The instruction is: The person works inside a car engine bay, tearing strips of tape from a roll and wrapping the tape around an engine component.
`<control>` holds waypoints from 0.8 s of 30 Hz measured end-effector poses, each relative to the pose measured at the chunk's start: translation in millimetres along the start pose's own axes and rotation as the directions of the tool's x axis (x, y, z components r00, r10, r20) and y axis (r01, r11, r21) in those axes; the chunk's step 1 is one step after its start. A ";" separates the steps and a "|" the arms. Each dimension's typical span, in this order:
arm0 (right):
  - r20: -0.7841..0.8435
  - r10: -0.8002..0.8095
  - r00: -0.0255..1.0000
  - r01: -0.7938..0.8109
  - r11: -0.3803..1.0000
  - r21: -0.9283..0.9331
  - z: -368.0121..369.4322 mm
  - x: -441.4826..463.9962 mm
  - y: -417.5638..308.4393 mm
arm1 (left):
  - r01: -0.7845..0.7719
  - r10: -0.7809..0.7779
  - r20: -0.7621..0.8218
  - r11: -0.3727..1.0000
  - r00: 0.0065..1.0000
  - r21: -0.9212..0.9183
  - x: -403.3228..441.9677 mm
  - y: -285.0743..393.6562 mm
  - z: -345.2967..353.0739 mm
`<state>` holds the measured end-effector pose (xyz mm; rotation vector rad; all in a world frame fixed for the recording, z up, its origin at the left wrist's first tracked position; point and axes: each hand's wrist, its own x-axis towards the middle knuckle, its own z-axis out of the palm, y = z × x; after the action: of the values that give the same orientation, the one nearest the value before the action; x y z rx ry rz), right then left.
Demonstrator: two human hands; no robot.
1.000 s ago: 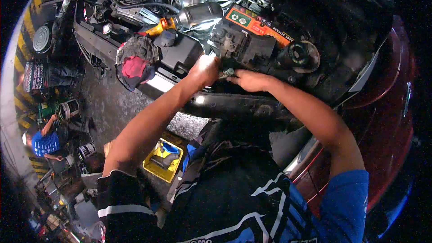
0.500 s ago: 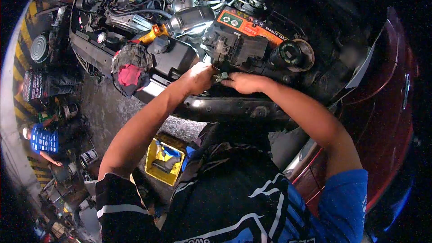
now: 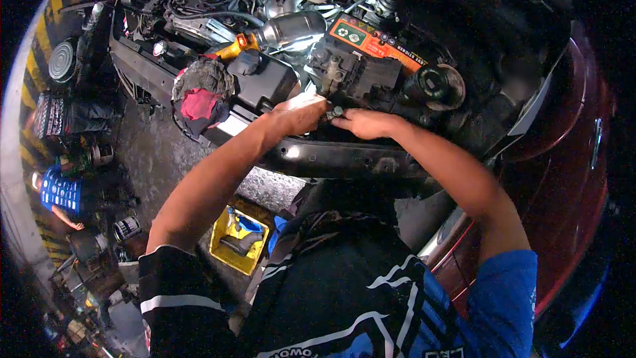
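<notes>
Both of my hands meet over the front edge of a car's engine bay. My left hand [image 3: 308, 114] is closed, its fingertips hidden behind brightly lit knuckles. Facing it, my right hand [image 3: 368, 124] is closed with thumb and finger at a small grey-green metal piece [image 3: 336, 112]. That piece sits between the two hands; its exact kind cannot be made out. Just beyond them lie a dark, dusty fuse-box-like part [image 3: 361, 73] and a car battery [image 3: 377, 45] with an orange label. A lit work light [image 3: 291, 29] with a yellow-orange handle rests to the left.
A dark cap-like cloth item with red [image 3: 202, 103] lies on the front panel. Right of the battery is a round black part [image 3: 432, 83]. A yellow bin [image 3: 233, 262] with tools stands on the floor. At left, a person in a blue shirt [image 3: 61, 189] and another person [image 3: 59, 114] are nearby.
The view has shifted slightly, so the engine bay appears a little further right. My hands stay together at the same small metal piece, the left wrist slightly turned.
</notes>
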<state>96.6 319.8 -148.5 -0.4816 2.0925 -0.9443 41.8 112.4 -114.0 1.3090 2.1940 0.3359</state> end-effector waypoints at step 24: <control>-0.872 0.103 0.479 -0.236 0.972 -0.015 -16.4 -212.3 -33.9 | 0.297 -0.154 0.286 0.768 0.946 -0.568 13.4 -19.9 4.9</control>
<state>217.9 432.4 -10.3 0.2579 3.0707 -1.0423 25.2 113.8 -132.0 0.6757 1.7991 0.6923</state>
